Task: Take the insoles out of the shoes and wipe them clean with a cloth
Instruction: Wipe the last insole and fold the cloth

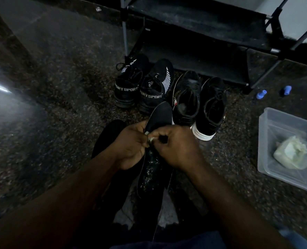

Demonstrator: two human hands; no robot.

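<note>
Your left hand [132, 146] is curled round the left edge of a black insole [160, 115] and grips it. Your right hand [177, 146] is curled at the right edge of the same insole, and its fingers meet your left fingers in the middle. A small pale bit [150, 139] shows between your fingertips, but it is too small to tell what it is.

You hold the insole up in front of you, above the floor [59, 105]. Its round tip points away from you, toward the shoes. Its near part has lots of little pale specks on it.

Under your left hand a second dark insole shape [113, 128] lies on the floor.

Just past the tip of the held insole stand four shoes in a row. The two on the left are black SPORT shoes [154, 90] with white stripes. The two on the right are black shoes with white soles [212, 108], and you can see down into them. The two pairs stand side by side and are almost touching.

Behind the shoes is a dark shoe rack [203, 31] with thin metal poles.

On the floor to your right sits a clear plastic box [267, 133]. A pale, bunched-up cloth [293, 153] lies inside it. Two small blue things [261, 94] lie on the floor between the box and the rack.
</note>
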